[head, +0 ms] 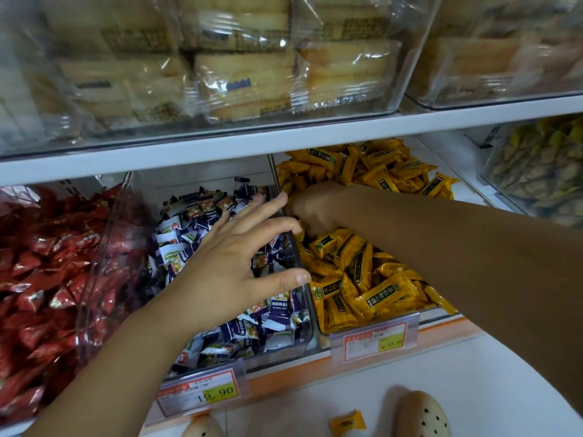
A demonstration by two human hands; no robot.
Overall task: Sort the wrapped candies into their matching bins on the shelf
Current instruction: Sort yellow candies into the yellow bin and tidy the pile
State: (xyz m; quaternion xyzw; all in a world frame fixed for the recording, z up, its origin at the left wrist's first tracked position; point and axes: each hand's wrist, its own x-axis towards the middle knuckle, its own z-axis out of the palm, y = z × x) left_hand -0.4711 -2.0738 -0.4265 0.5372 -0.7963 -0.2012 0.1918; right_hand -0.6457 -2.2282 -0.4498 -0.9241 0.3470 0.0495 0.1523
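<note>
Hands over two neighbouring candy bins.
I see the left hand [233, 263] with fingers spread above the purple-and-white candies [189, 234], fingertips at the clear bin wall [307, 326]. The right hand [312, 206] curls down into the yellow candies [372, 279]; I cannot tell whether it pinches any. One stray yellow candy [347, 423] lies on the floor.

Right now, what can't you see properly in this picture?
Head view:
- Right hand: fingertips buried in the yellow candies, so whether it holds one is hidden.
- Price tag under them: print too blurred to read.
- Red candies: cut off by the left edge, blurred.
- Shoe: cut off by the bottom edge.
</note>
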